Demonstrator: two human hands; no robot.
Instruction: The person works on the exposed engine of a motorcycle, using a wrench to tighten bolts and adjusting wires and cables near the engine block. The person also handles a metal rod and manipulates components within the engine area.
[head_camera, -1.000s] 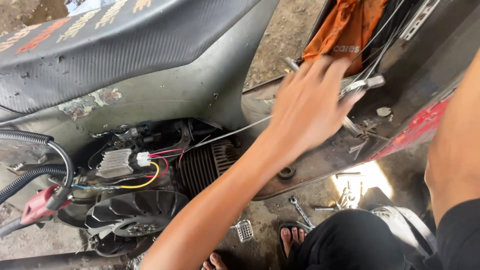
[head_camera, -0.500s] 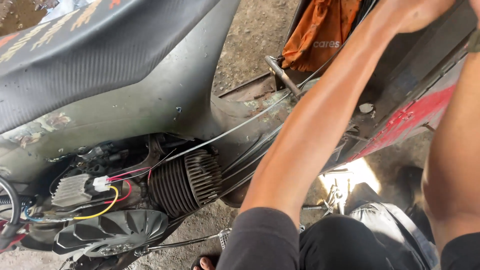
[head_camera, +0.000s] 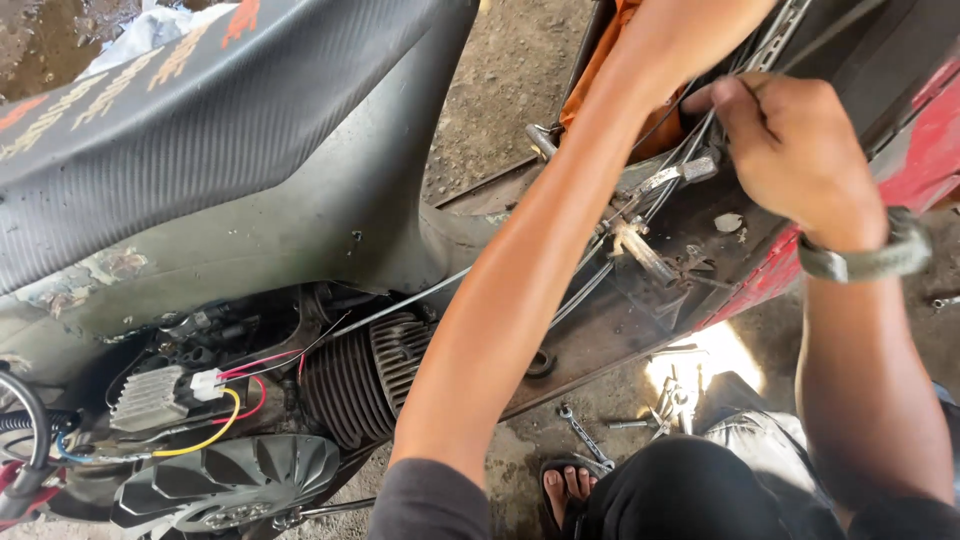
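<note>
Scooter on its side or leaning, grey body panel and dark patterned seat filling upper left. Right hand up in the front leg-shield area, fingers pinched on a thin cable near the top of the bundle; thumb and forefinger closed on it, other fingers curled. Grey bracelet on that wrist. Left hand out of frame past the top edge; only the left forearm shows, crossing diagonally from lower centre to upper right, so cannot tell what those fingers do. Orange cloth hangs just behind the forearm. Cable bundle runs down from the pinch point past a small metal bracket and on toward the engine; one pale cable stretches left along the frame. Engine cylinder with fins exposed lower centre, grey finned regulator box with white plug and red and yellow wires just left of it, fan cover below. Red panel at right edge. Spanner and other small tools lie on the dirt ground near a sandalled foot.
</note>
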